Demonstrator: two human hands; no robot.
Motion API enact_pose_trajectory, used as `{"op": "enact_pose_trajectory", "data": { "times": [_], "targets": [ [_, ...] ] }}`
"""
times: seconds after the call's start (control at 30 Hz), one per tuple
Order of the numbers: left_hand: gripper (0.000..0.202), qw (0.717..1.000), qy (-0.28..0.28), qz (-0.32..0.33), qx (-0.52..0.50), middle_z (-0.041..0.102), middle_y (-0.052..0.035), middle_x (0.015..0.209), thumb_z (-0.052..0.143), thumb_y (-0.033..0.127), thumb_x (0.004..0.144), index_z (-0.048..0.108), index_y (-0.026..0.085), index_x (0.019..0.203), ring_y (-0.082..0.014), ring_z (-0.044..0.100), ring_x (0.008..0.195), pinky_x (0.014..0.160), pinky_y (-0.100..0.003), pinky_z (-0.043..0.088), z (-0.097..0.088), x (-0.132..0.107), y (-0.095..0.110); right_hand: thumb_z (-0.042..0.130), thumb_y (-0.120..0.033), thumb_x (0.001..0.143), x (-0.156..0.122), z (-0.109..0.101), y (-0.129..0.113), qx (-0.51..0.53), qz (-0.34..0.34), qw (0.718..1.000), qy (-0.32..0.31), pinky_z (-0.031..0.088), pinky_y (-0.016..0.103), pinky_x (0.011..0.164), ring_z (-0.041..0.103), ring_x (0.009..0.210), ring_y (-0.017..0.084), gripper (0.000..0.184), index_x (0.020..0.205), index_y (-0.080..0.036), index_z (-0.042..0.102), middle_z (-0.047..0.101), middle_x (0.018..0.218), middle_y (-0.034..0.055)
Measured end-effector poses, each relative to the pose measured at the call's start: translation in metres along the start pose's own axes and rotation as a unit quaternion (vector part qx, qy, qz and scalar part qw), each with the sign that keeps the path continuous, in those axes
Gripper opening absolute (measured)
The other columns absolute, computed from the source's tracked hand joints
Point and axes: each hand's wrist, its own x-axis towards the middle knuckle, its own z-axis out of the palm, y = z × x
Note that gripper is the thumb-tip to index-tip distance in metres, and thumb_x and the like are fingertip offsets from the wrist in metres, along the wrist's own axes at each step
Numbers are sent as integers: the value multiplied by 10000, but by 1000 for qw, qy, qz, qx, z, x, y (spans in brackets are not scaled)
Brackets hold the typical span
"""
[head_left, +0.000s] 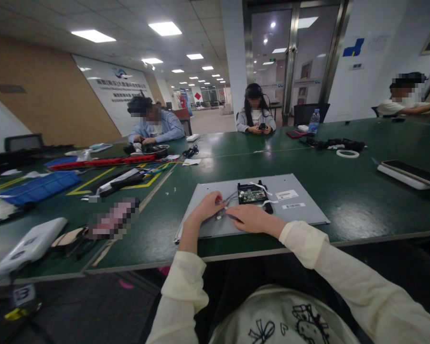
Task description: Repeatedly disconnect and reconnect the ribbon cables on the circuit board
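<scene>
A flat grey metal panel [301,215] lies on the green table in front of me. Near its top middle sits a small green circuit board [251,194] in a black frame, with thin grey wires [226,200] running left from it. My left hand [205,209] rests on the panel with its fingers curled, pinching the wires. My right hand [252,220] lies on the panel just right of it, fingers pressed together at the wire ends. White stickers [287,194] are on the panel to the right.
A green table [361,191] spreads around. At left lie a blue tray [39,187], a white device [32,243] and black tools. A white tape roll [347,153], a water bottle [314,121] and a slim device [410,173] are at right. Three people sit across.
</scene>
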Motion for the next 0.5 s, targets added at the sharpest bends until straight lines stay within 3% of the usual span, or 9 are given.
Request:
{"op": "enact_pose_trajectory", "data": {
  "times": [0.33, 0.5],
  "targets": [
    [76, 1000, -2, -8, -24, 631, -36, 842, 525, 235, 781, 543, 196, 845, -189, 585, 802, 779, -316, 478, 4, 3, -6, 498, -216, 944, -2, -5, -12, -16, 29, 999, -31, 474, 339, 940, 638, 1055, 216, 324, 1242, -128, 587, 656, 1175, 152],
    [118, 1000, -6, -19, -17, 626, -43, 851, 542, 300, 793, 539, 197, 850, -197, 583, 807, 780, -325, 478, 0, 0, 1, 484, -241, 952, -8, -7, -18, -20, 34, 999, -30, 475, 362, 952, 624, 1092, 235, 333, 1247, -120, 581, 642, 1196, 165]
  ]
}}
